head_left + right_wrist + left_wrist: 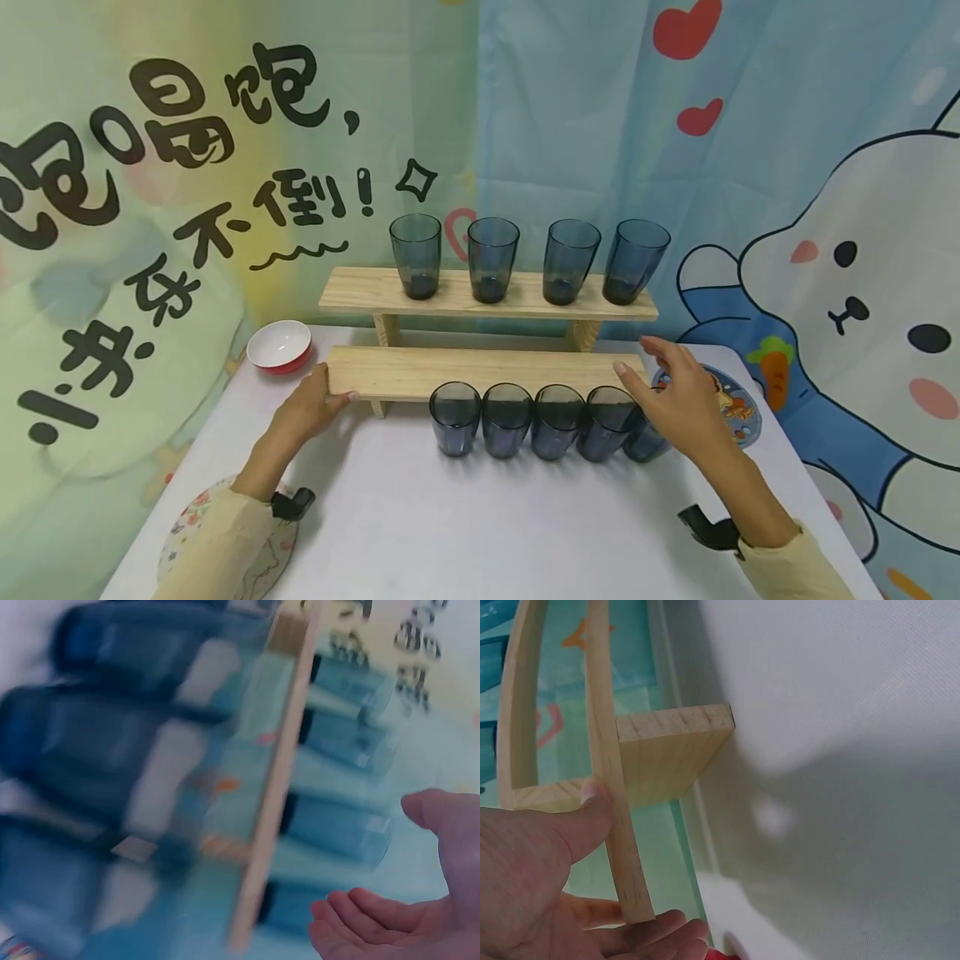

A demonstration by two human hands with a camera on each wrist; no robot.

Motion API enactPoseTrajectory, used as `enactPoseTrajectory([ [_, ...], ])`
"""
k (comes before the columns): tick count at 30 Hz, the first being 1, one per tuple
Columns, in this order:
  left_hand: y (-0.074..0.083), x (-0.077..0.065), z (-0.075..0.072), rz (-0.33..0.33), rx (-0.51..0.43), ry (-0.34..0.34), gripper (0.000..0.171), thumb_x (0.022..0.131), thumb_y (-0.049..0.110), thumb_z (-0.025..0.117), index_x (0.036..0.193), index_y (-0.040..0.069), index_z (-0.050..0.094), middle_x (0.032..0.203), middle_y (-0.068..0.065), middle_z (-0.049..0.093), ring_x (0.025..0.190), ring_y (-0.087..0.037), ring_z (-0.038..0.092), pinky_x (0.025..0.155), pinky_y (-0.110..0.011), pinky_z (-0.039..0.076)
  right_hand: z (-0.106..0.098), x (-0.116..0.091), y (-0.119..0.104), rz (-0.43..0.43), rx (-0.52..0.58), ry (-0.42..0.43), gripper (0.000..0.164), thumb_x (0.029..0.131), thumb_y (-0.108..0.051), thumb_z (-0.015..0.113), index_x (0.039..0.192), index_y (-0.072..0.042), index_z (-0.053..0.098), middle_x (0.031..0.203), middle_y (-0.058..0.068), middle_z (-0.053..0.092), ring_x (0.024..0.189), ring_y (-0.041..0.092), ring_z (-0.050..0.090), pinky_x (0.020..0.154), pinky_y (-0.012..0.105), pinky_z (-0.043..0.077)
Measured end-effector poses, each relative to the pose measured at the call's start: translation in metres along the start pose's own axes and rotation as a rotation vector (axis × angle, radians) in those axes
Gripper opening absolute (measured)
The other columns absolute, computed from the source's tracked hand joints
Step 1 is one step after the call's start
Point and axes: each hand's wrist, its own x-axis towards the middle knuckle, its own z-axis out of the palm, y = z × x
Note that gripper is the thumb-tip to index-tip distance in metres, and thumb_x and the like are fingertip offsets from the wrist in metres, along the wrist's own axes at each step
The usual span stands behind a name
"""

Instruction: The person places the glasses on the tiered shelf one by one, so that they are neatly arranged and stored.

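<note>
A two-tier wooden rack stands across the table. My left hand grips the left end of its lower board; in the left wrist view the thumb lies on the board and the fingers curl at its end. Several blue-tinted glasses stand in a row on the upper board. In front of the lower board, several more blue glasses line up on the table toward the right. My right hand is held with fingers apart near the lower board's right end, overlapping the rightmost glass, and holds nothing.
A white bowl with a red outside sits at the back left of the white table. A blue patterned plate lies behind my right hand. Under my left forearm is a floral plate. A printed curtain hangs behind.
</note>
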Motion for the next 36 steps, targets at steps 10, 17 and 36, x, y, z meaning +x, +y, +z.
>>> enactPoseTrajectory([
  [10, -0.002, 0.002, 0.001, -0.022, 0.016, -0.003, 0.080, 0.106, 0.035, 0.065, 0.153, -0.016, 0.025, 0.147, -0.045, 0.045, 0.136, -0.056, 0.050, 0.106, -0.067, 0.044, 0.000, -0.047, 0.082, 0.204, 0.180, -0.061, 0.102, 0.095, -0.039, 0.081, 0.166, 0.002, 0.019, 0.168, 0.032, 0.025, 0.154, 0.054, 0.027, 0.124, 0.037, 0.028],
  [17, -0.002, 0.003, 0.002, -0.025, 0.008, -0.007, 0.083, 0.106, 0.036, 0.065, 0.155, -0.016, 0.023, 0.148, -0.045, 0.043, 0.136, -0.056, 0.050, 0.106, -0.067, 0.044, 0.017, -0.059, 0.110, 0.329, 0.310, -0.153, 0.104, 0.098, -0.037, 0.077, 0.168, 0.000, 0.010, 0.171, 0.031, 0.014, 0.157, 0.053, 0.018, 0.118, 0.025, 0.029],
  [36, 0.000, 0.001, 0.001, -0.027, 0.007, -0.010, 0.083, 0.106, 0.035, 0.065, 0.155, -0.016, 0.022, 0.150, -0.045, 0.043, 0.136, -0.056, 0.051, 0.106, -0.067, 0.044, 0.046, -0.063, 0.123, 0.309, 0.357, -0.045, 0.086, 0.098, -0.031, 0.078, 0.161, 0.001, 0.029, 0.165, 0.026, 0.035, 0.155, 0.046, 0.030, 0.116, 0.017, 0.031],
])
